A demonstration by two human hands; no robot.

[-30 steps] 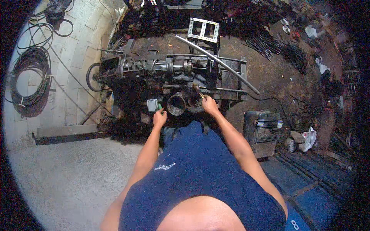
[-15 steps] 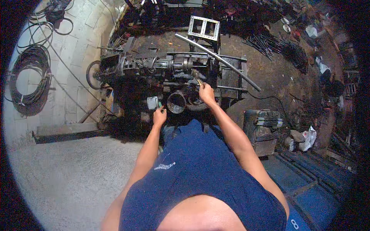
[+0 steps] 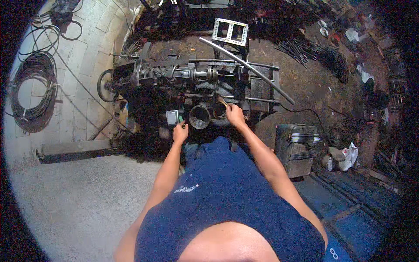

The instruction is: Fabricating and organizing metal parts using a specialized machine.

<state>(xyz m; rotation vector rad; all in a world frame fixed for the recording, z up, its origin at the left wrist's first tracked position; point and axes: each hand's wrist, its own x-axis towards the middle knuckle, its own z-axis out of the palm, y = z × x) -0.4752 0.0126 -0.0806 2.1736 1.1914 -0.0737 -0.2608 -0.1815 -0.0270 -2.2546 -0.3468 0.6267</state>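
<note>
My right hand (image 3: 235, 116) is closed around the handle of a brush (image 3: 222, 101) whose dark bristles point away from me and to the left. The bristle end is over the near side of a dark, greasy lathe-like machine (image 3: 187, 75), just below its bright round shaft (image 3: 205, 75). My left hand (image 3: 180, 132) is closed on a green-handled tool (image 3: 180, 118). A pale square plate (image 3: 173, 117) shows beside that handle; whether the two are joined I cannot tell. Between my hands stands a round, open metal container (image 3: 199, 118), partly hiding another behind it.
A long metal pipe (image 3: 262, 77) slants across the machine's right end. Behind is a perforated metal frame (image 3: 230, 32). A dark case-like box (image 3: 297, 150) stands at my right, near a white bag (image 3: 348, 157). Coiled cable (image 3: 32, 87) hangs at the left wall.
My right hand has drawn slightly toward me, bringing the brush down from beside the shaft to the machine's near edge. My left hand has barely moved.
</note>
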